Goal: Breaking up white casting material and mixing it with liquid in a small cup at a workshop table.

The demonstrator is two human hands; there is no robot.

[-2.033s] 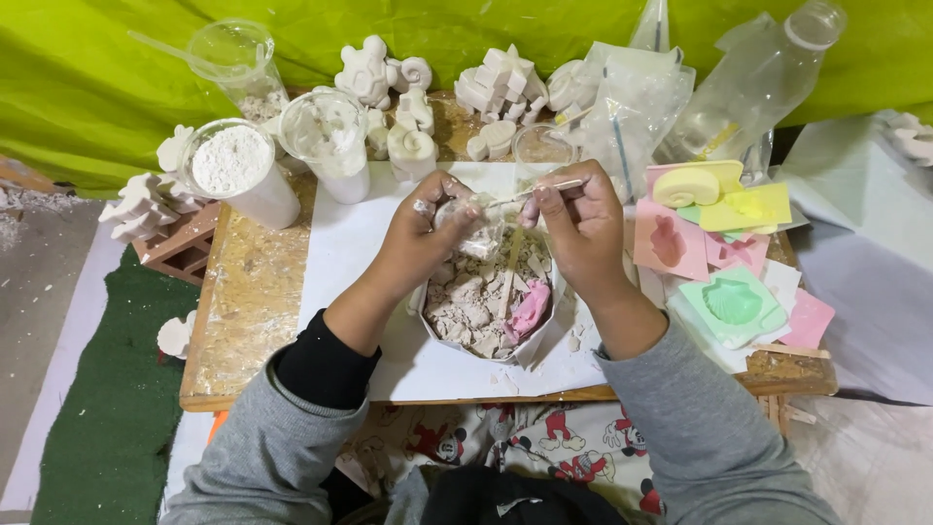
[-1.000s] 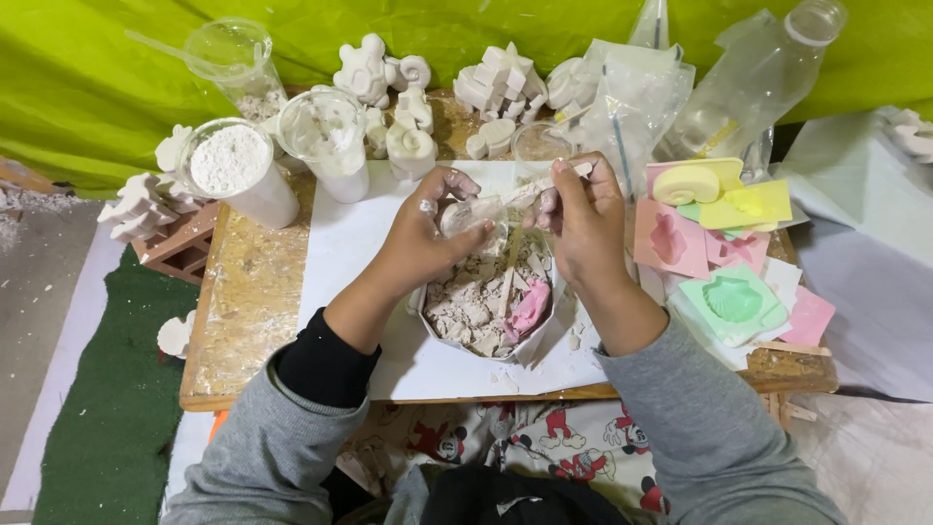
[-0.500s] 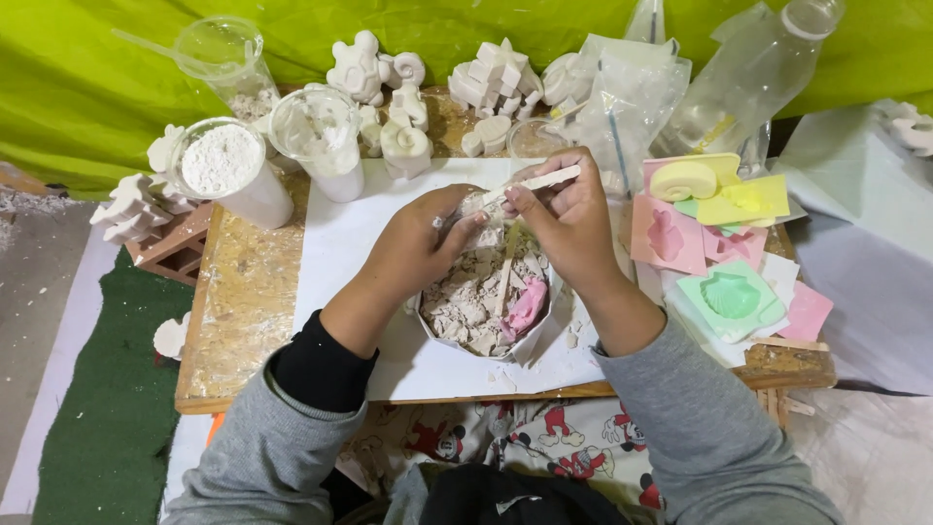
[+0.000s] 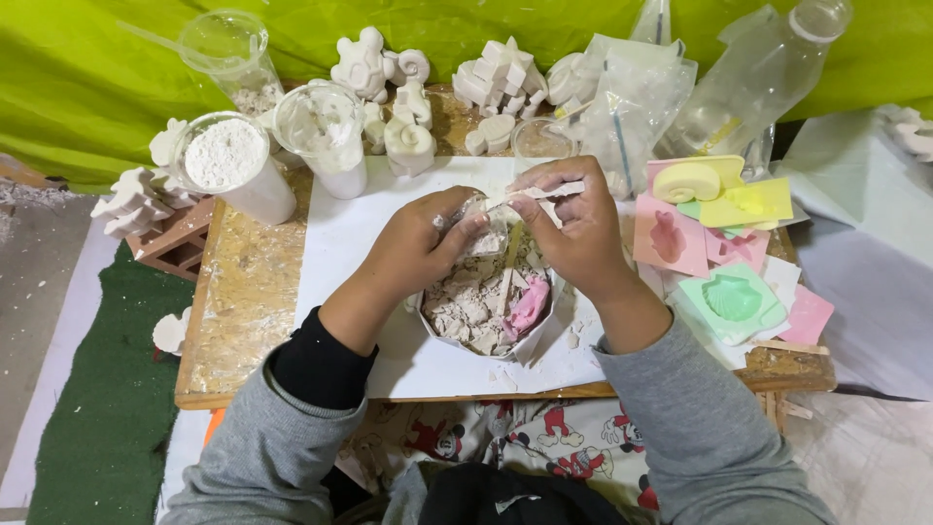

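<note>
Bright, even light with soft shadows, sharp focus throughout, slight wide-angle bending at the edges, no glare.

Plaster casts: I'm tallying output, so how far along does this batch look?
Done: white figures stand along the table's back edge. In hand: the left hand holds a small cast over the scrap bowl while the right hand works it with a stick. Left: coloured moulds lie at the right; whether they are filled is unclear.
</note>
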